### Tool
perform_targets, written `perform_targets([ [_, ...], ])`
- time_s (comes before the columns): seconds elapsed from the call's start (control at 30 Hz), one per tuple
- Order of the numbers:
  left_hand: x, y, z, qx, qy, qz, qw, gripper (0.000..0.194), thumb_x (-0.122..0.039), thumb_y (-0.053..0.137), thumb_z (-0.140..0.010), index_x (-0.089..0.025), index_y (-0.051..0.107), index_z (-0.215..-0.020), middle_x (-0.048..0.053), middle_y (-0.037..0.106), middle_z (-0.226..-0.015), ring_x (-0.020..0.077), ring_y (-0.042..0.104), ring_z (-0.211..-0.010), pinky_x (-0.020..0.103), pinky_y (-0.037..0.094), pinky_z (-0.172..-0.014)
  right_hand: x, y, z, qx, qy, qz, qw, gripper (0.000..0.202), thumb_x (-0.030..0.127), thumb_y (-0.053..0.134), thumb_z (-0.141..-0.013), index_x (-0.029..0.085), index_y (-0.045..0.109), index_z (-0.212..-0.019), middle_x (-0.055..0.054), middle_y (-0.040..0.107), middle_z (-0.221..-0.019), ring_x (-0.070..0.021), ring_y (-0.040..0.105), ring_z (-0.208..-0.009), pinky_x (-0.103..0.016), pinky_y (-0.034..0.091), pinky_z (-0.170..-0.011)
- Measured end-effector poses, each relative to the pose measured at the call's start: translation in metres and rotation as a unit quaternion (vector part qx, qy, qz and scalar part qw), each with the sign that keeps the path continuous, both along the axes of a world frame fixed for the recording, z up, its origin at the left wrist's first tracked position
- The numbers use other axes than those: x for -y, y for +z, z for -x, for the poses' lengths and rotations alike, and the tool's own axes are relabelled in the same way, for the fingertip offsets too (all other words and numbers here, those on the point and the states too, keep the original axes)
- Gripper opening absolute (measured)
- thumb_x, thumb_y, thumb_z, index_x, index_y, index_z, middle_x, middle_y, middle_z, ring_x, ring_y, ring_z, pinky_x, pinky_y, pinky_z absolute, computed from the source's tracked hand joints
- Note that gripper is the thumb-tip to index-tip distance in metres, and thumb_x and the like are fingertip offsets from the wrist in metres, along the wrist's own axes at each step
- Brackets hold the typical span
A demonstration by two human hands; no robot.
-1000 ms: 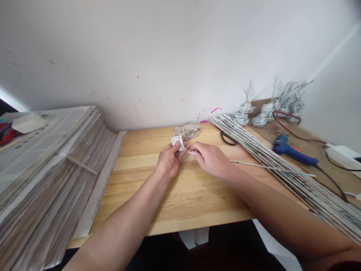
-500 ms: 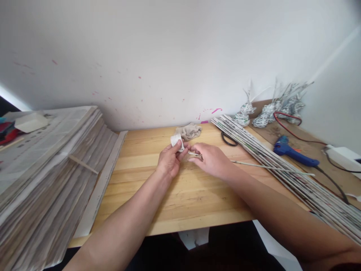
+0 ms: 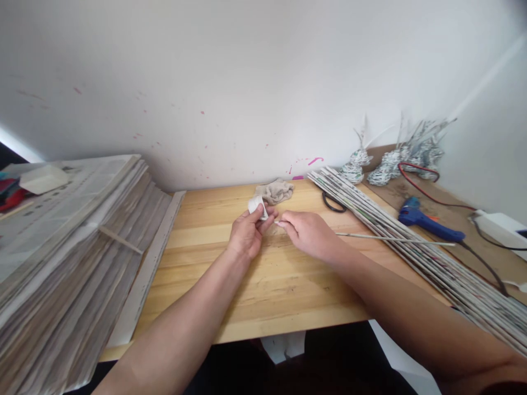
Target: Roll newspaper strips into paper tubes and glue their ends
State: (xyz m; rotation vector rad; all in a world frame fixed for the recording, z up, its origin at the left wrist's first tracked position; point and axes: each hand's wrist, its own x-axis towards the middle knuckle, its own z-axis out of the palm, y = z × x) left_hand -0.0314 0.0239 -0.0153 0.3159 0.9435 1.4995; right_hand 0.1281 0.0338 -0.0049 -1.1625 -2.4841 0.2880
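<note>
Near the middle of the wooden table, my left hand (image 3: 246,230) holds a small white rolled piece (image 3: 256,205) between thumb and fingers. Just to its right, my right hand (image 3: 307,231) is closed on a thin paper stick (image 3: 382,237). The stick's tip shows at my fingertips, close to the left fingers, and its long end runs out to the right beyond my wrist. Behind the hands a crumpled beige cloth (image 3: 275,191) lies by the wall.
A tall newspaper stack (image 3: 94,236) fills the left. On the right lie a bundle of paper sticks (image 3: 395,236), black-handled scissors (image 3: 334,203), a blue glue gun (image 3: 430,224), a white power strip (image 3: 502,227) and several woven paper figures (image 3: 385,169).
The fingers of my right hand have closed around the thin stick's end, where they were more spread before. The far end of the stick has risen slightly. My left hand has barely moved.
</note>
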Motion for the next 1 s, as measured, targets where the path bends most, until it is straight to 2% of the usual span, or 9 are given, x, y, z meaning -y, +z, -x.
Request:
perform_targets([
  [0.07,0.0001,-0.0002,-0.0002,-0.001,0.003,0.003,1.000,0.008,-0.012,0.063,-0.088,-0.008,0.069,-0.092,0.010,0.074,-0.080,0.0160,0.074,-0.075,0.027,0.061,-0.080,-0.0003,-0.0007,-0.0003,0.023,-0.002,-0.003,1.000,0.029,0.029,0.039,-0.102,0.017,0.061,-0.087,-0.007,0.069,-0.080,-0.0174,0.058,-0.070,-0.029,0.032,-0.065],
  [0.23,0.0002,-0.0013,-0.0002,-0.001,0.005,0.001,1.000,0.007,-0.012,0.064,-0.087,-0.008,0.069,-0.091,0.009,0.074,-0.079,0.0157,0.074,-0.075,0.029,0.061,-0.084,-0.0006,-0.0011,0.0005,-0.005,-0.004,-0.003,1.000,0.014,0.031,0.055,-0.095,0.018,0.060,-0.095,-0.005,0.070,-0.087,-0.0174,0.059,-0.073,-0.028,0.032,-0.065],
  [0.4,0.0002,-0.0003,0.0009,-0.007,0.009,-0.004,1.000,0.008,-0.012,0.062,-0.088,-0.008,0.069,-0.089,0.010,0.074,-0.080,0.0163,0.074,-0.076,0.027,0.061,-0.081,-0.0003,-0.0003,0.0014,0.029,-0.018,-0.008,0.999,0.032,0.031,0.039,-0.102,0.017,0.061,-0.083,-0.006,0.067,-0.075,-0.0176,0.057,-0.068,-0.030,0.031,-0.064],
  [0.57,0.0001,-0.0002,0.0003,-0.008,0.006,-0.003,1.000,0.008,-0.011,0.062,-0.089,-0.008,0.069,-0.088,0.010,0.073,-0.080,0.0159,0.073,-0.075,0.027,0.061,-0.080,0.0000,0.0002,0.0011,-0.024,-0.009,-0.011,1.000,0.014,0.031,0.056,-0.094,0.018,0.061,-0.093,-0.004,0.068,-0.083,-0.0166,0.057,-0.072,-0.028,0.033,-0.065],
  [0.7,0.0003,0.0008,-0.0003,-0.005,0.010,-0.003,1.000,0.009,-0.011,0.060,-0.089,-0.008,0.068,-0.088,0.010,0.073,-0.081,0.0166,0.074,-0.077,0.027,0.060,-0.081,-0.0003,0.0013,0.0014,0.019,-0.020,-0.015,1.000,0.032,0.032,0.041,-0.101,0.017,0.061,-0.080,-0.006,0.065,-0.074,-0.0174,0.055,-0.068,-0.030,0.031,-0.065],
  [0.9,0.0007,0.0017,-0.0003,-0.004,0.003,-0.004,1.000,0.010,-0.011,0.058,-0.091,-0.008,0.067,-0.089,0.010,0.073,-0.080,0.0164,0.074,-0.075,0.025,0.061,-0.075,-0.0021,-0.0003,0.0014,-0.027,-0.003,-0.030,0.999,0.016,0.032,0.055,-0.095,0.017,0.062,-0.093,-0.006,0.068,-0.085,-0.0177,0.058,-0.077,-0.028,0.034,-0.069],
  [1.0,0.0006,0.0024,0.0001,0.004,0.001,-0.006,1.000,0.010,-0.011,0.058,-0.091,-0.008,0.067,-0.088,0.009,0.073,-0.079,0.0170,0.074,-0.075,0.023,0.061,-0.072,-0.0019,0.0003,0.0016,0.007,-0.017,-0.028,0.999,0.028,0.031,0.044,-0.100,0.017,0.062,-0.083,-0.006,0.065,-0.075,-0.0179,0.056,-0.071,-0.029,0.033,-0.067],
])
